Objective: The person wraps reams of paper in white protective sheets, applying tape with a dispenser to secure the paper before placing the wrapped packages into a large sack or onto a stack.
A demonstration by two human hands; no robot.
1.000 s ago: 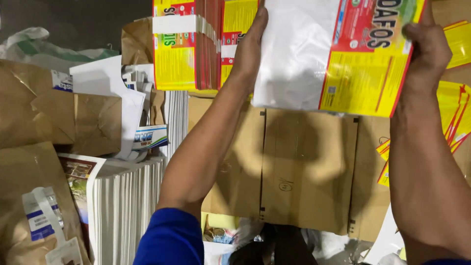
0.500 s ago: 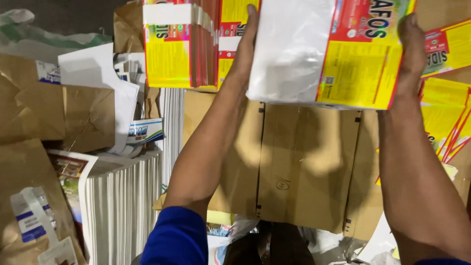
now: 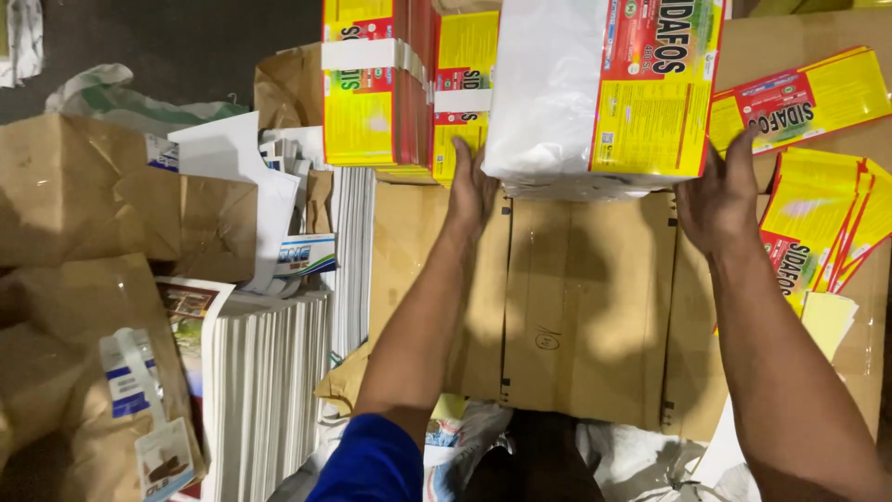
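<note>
The stack of flat cartons (image 3: 604, 93) has come down onto the cardboard sheet (image 3: 576, 307), and both hands have slid to its near edge. Its top runs out of frame. White face, yellow-and-red side (print unreadable here). Left hand (image 3: 472, 191) and right hand (image 3: 720, 195) lie open-fingered against it.

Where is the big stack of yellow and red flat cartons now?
In the head view, the stack of flat cartons sits top centre on the brown cardboard sheet, between the left hand and right hand.
</note>
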